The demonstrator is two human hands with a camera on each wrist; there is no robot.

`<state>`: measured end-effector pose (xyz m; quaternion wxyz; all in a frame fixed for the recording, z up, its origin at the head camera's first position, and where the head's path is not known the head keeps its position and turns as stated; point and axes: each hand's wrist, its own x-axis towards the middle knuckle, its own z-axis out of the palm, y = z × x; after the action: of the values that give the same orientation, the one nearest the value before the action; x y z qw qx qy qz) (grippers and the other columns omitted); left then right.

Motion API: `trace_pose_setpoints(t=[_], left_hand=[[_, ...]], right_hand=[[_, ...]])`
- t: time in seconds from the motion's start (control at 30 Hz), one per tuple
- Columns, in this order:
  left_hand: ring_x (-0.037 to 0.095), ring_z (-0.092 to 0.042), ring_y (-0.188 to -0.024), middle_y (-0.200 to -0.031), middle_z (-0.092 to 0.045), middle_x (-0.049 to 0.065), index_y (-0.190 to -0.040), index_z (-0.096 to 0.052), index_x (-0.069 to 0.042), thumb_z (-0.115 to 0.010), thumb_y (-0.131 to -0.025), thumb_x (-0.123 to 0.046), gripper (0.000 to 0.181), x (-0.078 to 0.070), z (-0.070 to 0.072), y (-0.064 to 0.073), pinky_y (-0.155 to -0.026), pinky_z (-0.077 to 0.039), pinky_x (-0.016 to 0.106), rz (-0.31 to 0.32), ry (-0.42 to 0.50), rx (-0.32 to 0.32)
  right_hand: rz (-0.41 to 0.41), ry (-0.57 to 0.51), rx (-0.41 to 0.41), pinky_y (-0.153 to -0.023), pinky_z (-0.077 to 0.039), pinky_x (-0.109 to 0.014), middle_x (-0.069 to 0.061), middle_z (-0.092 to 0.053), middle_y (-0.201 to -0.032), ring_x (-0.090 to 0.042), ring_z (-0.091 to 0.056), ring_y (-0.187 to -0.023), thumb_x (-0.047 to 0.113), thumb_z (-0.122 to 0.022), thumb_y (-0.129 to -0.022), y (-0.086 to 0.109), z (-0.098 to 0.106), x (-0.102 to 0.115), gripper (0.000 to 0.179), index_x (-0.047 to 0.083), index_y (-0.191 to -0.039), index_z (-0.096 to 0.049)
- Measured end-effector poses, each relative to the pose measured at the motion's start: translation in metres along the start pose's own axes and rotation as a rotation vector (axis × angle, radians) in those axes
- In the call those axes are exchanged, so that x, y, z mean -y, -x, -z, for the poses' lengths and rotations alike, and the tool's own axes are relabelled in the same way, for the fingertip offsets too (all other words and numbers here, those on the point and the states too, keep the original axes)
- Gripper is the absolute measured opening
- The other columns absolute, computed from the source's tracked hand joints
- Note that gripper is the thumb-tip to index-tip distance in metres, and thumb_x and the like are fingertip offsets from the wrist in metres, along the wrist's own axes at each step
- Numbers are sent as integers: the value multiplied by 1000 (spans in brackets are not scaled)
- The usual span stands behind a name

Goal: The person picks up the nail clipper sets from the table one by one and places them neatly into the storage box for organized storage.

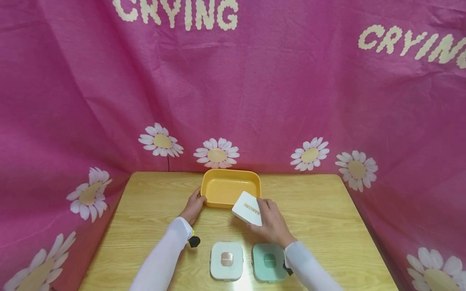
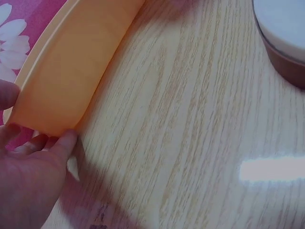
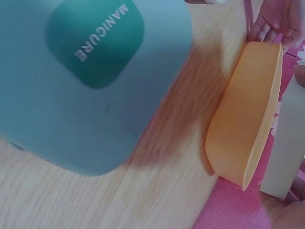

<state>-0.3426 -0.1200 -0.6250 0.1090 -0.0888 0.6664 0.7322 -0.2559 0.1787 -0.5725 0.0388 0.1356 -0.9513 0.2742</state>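
A yellow rectangular bin [image 1: 225, 189] stands near the table's back edge. My left hand [image 1: 192, 208] grips its left end; the left wrist view has the thumb up at the rim and fingers against the bin's wall [image 2: 71, 76]. A white box [image 1: 243, 210] lettered MANICURE is held in my right hand [image 1: 272, 223], tilted over the bin's front right corner. In the right wrist view, the box's pale side [image 3: 287, 138] shows beside the bin [image 3: 243, 109], with fingertips at its lower end.
Close to the front edge lie a white square case [image 1: 216, 268] and, right of it, a mint green case [image 1: 260, 273], under my right wrist. Behind the wooden table [image 1: 156, 190] hangs a pink cloth [image 1: 269, 101] with daisies.
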Motion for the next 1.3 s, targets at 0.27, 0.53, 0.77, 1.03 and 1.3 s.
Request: trace_pose_setpoints(t=[0.27,0.53,0.77,1.03,1.3], left_hand=[[24,-57,-118,-148,-53,26,-155,-43,6,-46,-93,0,62,3,-3,3,-107,-48,41,-19,-36,-58],[31,-53,-131,-152,-49,29,-161,-31,4,-47,-91,1,72,-1,-2,4,-111,-45,42,-39,-92,-99],[37,-44,-146,-161,-41,25,-166,-26,-8,-49,-89,5,82,-13,3,-1,-117,-41,49,-160,-303,-56],[39,-33,-153,-165,-37,22,-162,-35,-2,-52,-87,-1,77,-19,2,0,-126,-26,53,-156,-459,-3],[40,-34,-153,-165,-37,24,-161,-35,0,-55,-88,-1,77,-12,-1,2,-126,-26,52,-183,-464,-24]], right_hand=[[-22,-11,-23,-102,-52,-48,-16,-53,-140,-29,-51,-119,43,-90,-78,-12,2,-1,95,4,-154,-47],[-36,14,-38,-100,-52,-49,-19,-54,-137,-32,-52,-119,41,-92,-75,-24,-1,-2,96,2,-151,-48],[-45,-17,-65,-96,-52,-49,-19,-54,-136,-31,-52,-115,37,-91,-76,-28,0,-4,93,4,-152,-48],[-82,-41,-57,-98,-51,-48,-19,-54,-136,-31,-52,-115,38,-91,-77,-33,5,-6,92,6,-151,-48],[-99,18,-112,-83,-50,-41,-16,-54,-113,-29,-51,-100,41,-91,-74,-45,6,-3,90,0,-144,-52]])
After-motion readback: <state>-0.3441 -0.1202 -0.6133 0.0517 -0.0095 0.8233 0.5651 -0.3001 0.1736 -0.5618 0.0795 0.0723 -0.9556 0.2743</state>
